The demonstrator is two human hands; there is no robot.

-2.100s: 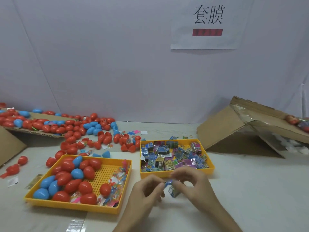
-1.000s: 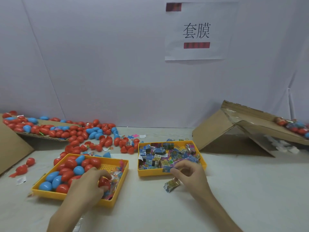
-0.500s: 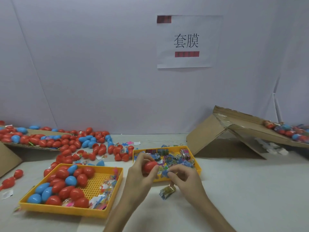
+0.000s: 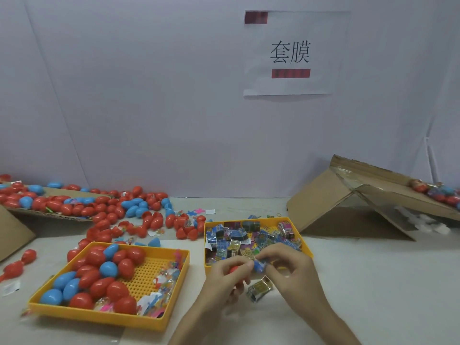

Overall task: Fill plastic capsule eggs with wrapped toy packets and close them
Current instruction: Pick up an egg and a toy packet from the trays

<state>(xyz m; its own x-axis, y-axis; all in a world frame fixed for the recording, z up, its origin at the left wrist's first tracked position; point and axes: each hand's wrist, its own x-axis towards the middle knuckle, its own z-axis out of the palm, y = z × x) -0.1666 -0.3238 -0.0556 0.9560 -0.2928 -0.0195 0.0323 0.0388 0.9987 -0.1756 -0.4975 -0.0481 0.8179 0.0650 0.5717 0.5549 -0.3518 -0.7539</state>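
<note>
Left hand (image 4: 221, 280) fingers (image 4: 242, 267) curl round a mostly hidden red egg (image 4: 235, 269); right hand (image 4: 296, 275) fingers (image 4: 275, 255) pinch a blurred blue packet (image 4: 258, 266)

Pale wall (image 4: 149, 95), possibly sheeting; paper sign (image 4: 293, 53)

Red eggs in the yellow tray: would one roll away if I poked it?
It would probably roll, wobbling, since the red eggs look round and smooth. The yellow tray has raised walls, so it would likely stop there. Their glossy shine suggests they may slip from fingers.
</note>
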